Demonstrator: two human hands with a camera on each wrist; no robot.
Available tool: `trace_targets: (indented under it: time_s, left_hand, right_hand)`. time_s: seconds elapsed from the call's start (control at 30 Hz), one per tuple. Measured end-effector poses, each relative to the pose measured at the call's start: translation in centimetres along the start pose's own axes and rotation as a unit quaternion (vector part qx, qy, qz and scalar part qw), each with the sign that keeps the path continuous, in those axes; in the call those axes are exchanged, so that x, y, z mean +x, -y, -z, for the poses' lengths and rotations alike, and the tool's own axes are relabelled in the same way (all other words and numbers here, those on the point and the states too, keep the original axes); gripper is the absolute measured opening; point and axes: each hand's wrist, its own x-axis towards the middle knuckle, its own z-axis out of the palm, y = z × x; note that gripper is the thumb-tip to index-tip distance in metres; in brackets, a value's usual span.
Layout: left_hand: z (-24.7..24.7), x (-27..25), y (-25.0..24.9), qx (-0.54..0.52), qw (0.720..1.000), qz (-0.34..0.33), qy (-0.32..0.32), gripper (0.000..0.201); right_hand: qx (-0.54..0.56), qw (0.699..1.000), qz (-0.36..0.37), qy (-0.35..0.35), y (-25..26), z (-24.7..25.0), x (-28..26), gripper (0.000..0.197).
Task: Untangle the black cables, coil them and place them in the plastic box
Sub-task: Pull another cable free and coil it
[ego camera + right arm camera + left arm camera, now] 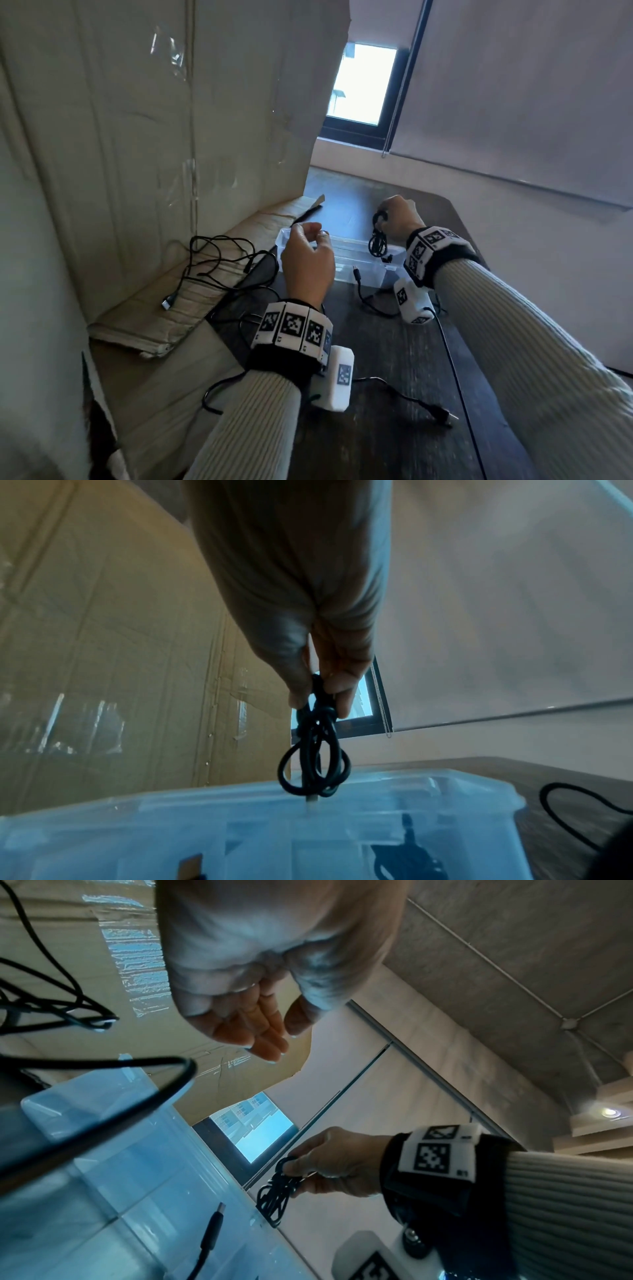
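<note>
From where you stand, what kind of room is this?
Probably an office or storeroom, not a home: a big flattened cardboard box leans beside a dark wooden table, with a roller blind over the window and panelled ceiling overhead.

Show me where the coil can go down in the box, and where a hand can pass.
The plastic box looks mostly bare beneath the coiled cable pinched by the right hand. The table between the wrists is fairly open. Loose cables crowd the cardboard by the left hand.

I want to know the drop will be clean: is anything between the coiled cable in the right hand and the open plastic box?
Nothing visible. The right hand pinches the coiled cable directly above the lidless plastic box.
</note>
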Motion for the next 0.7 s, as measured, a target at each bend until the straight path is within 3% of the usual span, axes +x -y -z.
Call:
trace_targets:
  time_s: [0.3,0.53,0.7]
  left_hand:
    - [0.1,0.1,0.1,-0.007,1.000,-0.002,-0.007,0.008]
    - [0.1,0.1,0.1,-0.002,1.000,-0.003,-0.013,0.010]
    - [0.1,-0.1,0.0,0.002,1.000,-0.006,-0.024,0.011]
  right_hand:
    - [-0.074,0.990,-0.042,0.112,-0.2,-2.5,0.1,0.021]
    - [-0.035,0.994,-0.055,0.086,-0.1,-2.8,-0.4,0.038]
    - [-0.020,0.994,-0.035,0.106,-0.5,-3.7,-1.0,0.027]
